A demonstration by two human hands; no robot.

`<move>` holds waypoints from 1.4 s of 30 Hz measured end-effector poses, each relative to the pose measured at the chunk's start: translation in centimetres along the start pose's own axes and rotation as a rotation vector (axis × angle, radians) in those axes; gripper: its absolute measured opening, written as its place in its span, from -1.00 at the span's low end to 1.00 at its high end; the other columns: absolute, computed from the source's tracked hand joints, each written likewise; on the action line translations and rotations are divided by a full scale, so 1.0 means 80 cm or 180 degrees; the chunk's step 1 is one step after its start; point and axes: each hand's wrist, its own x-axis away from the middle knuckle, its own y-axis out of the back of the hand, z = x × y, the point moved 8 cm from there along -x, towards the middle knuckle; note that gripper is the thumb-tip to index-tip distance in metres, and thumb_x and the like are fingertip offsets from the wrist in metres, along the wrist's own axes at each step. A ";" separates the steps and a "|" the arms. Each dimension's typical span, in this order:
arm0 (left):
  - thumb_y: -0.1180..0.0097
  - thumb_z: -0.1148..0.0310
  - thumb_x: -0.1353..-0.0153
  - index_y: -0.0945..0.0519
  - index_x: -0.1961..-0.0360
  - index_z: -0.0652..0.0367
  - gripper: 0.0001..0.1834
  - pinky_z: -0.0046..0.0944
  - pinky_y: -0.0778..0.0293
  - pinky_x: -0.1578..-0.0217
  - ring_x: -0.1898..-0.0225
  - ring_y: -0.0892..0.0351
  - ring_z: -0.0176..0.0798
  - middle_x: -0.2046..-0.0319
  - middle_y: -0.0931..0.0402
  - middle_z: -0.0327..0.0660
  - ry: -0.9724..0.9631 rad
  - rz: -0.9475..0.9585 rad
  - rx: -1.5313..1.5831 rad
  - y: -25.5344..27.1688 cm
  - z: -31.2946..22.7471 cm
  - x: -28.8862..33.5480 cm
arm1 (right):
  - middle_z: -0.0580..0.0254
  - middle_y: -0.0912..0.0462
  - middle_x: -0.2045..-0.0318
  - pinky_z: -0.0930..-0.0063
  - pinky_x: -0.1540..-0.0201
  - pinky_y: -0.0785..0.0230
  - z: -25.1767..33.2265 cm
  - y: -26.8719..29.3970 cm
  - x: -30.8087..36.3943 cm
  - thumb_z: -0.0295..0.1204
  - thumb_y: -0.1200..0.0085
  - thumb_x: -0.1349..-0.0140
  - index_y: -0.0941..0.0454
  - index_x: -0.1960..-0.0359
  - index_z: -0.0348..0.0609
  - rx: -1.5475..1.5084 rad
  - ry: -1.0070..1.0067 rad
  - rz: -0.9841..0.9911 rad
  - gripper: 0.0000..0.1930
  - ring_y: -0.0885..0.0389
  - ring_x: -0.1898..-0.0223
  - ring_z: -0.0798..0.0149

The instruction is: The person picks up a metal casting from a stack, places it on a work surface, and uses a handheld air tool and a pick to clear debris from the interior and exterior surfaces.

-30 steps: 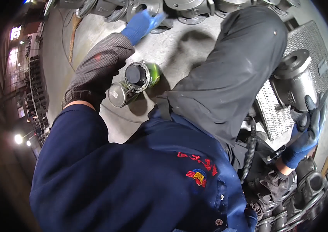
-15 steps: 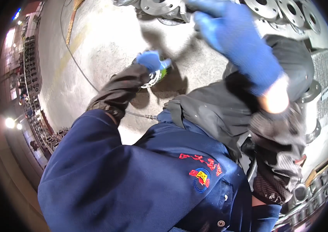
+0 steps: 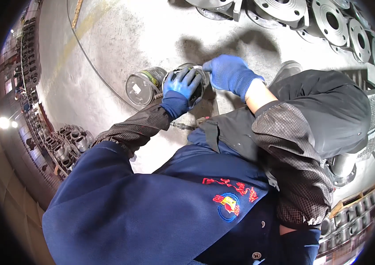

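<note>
My left hand (image 3: 181, 88), in a blue glove, is spread over a dark round can (image 3: 201, 84), its fingers lying across it and gripping it. To the right, my right hand (image 3: 231, 76), gloved in blue too, has its fingers curled, with the tips by the can's upper rim. Whatever those fingers may hold is hidden. Close by on the left, a second dark can (image 3: 139, 90) with a pale patch on its round end seems to lie tipped on the floor (image 3: 108, 53).
Grey metal flanged castings (image 3: 329, 20) are grouped at the far right. A thin hose (image 3: 91, 64) runs over the floor on the left. More castings (image 3: 70, 141) stand in rows at the far left, and others (image 3: 351, 221) sit at the lower right. My bent knee (image 3: 342, 97) is on the right.
My right hand has come down from the far right to beside the can and its fingers are curled. My left hand has shifted slightly nearer and to the right. The second can is now visible.
</note>
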 end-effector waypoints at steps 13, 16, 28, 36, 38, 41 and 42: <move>-0.12 0.25 0.00 -0.57 0.25 -0.01 -0.76 -0.07 -0.45 0.34 0.33 -0.53 -0.01 0.38 -0.54 -0.12 0.0158 0.0246 0.0452 0.013 0.017 -0.001 | 0.24 -0.64 0.36 0.30 0.30 -0.47 0.019 -0.068 -0.032 -0.37 -0.02 -0.03 -0.59 0.19 0.23 0.0922 0.0486 0.0439 -0.73 -0.63 0.27 0.12; -0.13 0.26 -0.01 -0.60 0.34 0.04 -0.82 -0.06 -0.45 0.37 0.39 -0.53 0.02 0.42 -0.54 -0.07 0.0472 0.0375 0.0737 -0.004 0.033 0.011 | 0.22 -0.65 0.38 0.28 0.27 -0.48 0.026 -0.058 -0.037 -0.37 -0.02 -0.03 -0.62 0.27 0.19 0.0774 0.0366 0.0295 -0.78 -0.63 0.26 0.12; -0.32 0.04 0.20 -0.45 0.13 0.18 -0.37 0.01 -0.41 0.12 0.08 -0.42 0.11 0.11 -0.41 0.03 0.1301 0.0084 0.0705 -0.025 0.043 0.019 | 0.07 -0.64 0.30 0.22 0.20 -0.48 -0.001 -0.023 -0.029 -0.38 -0.01 -0.01 -0.64 0.31 -0.02 0.0149 -0.0051 0.0279 -0.78 -0.62 0.23 0.05; -0.26 0.12 0.17 -0.52 0.22 -0.04 -0.57 -0.02 -0.50 0.33 0.22 -0.53 0.05 0.16 -0.49 -0.11 0.0826 0.1087 0.0334 -0.003 0.041 -0.009 | 0.10 -0.66 0.33 0.25 0.29 -0.48 0.011 -0.078 -0.027 -0.39 -0.04 -0.04 -0.65 0.33 -0.07 0.0543 0.0225 0.0522 -0.81 -0.64 0.27 0.07; -0.27 0.10 0.18 -0.53 0.19 -0.05 -0.54 -0.02 -0.49 0.30 0.24 -0.53 0.07 0.17 -0.49 -0.08 0.0862 0.1081 0.0255 -0.003 0.040 -0.007 | 0.16 -0.66 0.31 0.24 0.29 -0.46 0.018 -0.083 -0.027 -0.33 0.04 -0.16 -0.64 0.26 -0.07 0.0760 0.0354 0.0631 -0.77 -0.64 0.26 0.11; -0.30 0.04 0.22 -0.54 0.11 -0.10 -0.44 -0.03 -0.48 0.22 0.19 -0.52 0.09 0.13 -0.48 -0.02 0.1057 0.1296 0.0395 -0.006 0.039 -0.010 | 0.17 -0.66 0.30 0.21 0.28 -0.42 0.027 -0.108 -0.035 -0.30 0.18 -0.24 -0.61 0.17 -0.04 0.0815 0.0327 0.0602 -0.70 -0.64 0.24 0.14; -0.31 0.01 0.23 -0.54 0.11 -0.11 -0.43 -0.03 -0.48 0.21 0.17 -0.52 0.08 0.12 -0.48 -0.02 0.1099 0.1357 0.0321 0.001 0.038 -0.011 | 0.17 -0.66 0.29 0.23 0.29 -0.41 0.036 -0.108 -0.033 -0.32 0.18 -0.24 -0.60 0.13 -0.01 0.0841 0.0309 0.0679 -0.70 -0.64 0.25 0.18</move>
